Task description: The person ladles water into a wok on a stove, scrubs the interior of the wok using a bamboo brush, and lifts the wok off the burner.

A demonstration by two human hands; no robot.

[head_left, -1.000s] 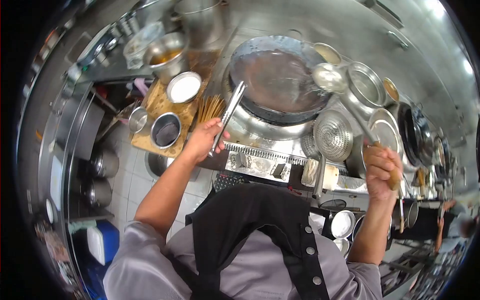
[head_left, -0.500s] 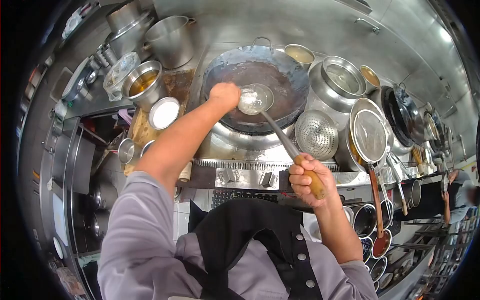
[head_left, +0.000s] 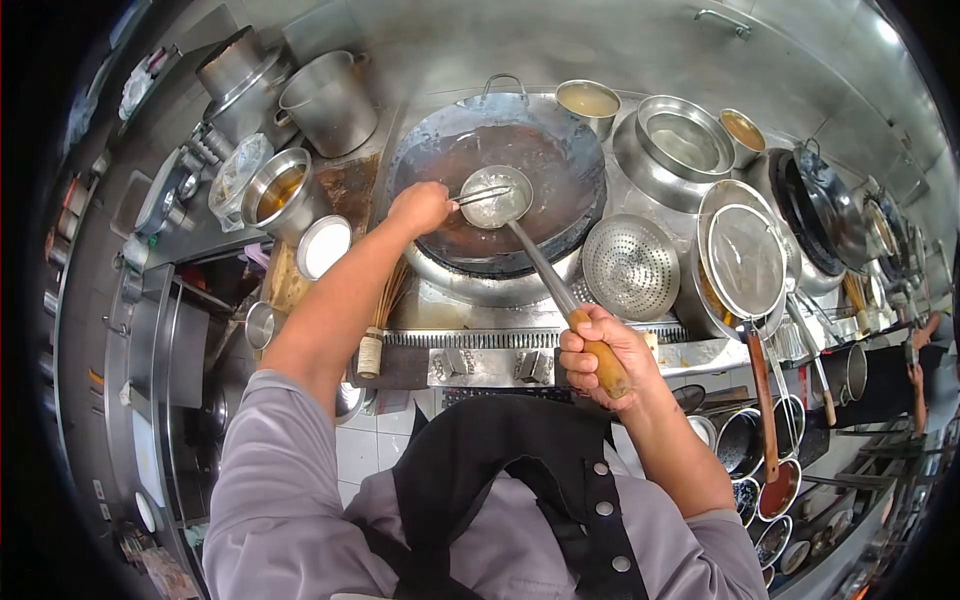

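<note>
My right hand (head_left: 625,360) is closed round the wooden grip of a ladle (head_left: 545,268), whose metal bowl is over the wok and holds clear liquid. My left hand (head_left: 420,208) pinches a slim two-pronged metal utensil (head_left: 483,195), its prongs reaching over the ladle's bowl. Beneath both is a large wok (head_left: 560,160) with a dark, wet-looking inside, seated on the stove. Whether the ladle touches the wok, I cannot tell.
A perforated strainer (head_left: 632,265) and a fine-mesh skimmer (head_left: 745,260) rest to the right. Left are a pot of yellowish liquid (head_left: 300,205), a bowl of white contents (head_left: 325,247) and a bamboo brush (head_left: 370,350). Another person's arm (head_left: 917,390) shows at far right.
The view has shifted slightly. My left hand has moved back from the ladle's bowl, and the two-pronged utensil now shows over it. My right hand keeps its hold on the ladle.
</note>
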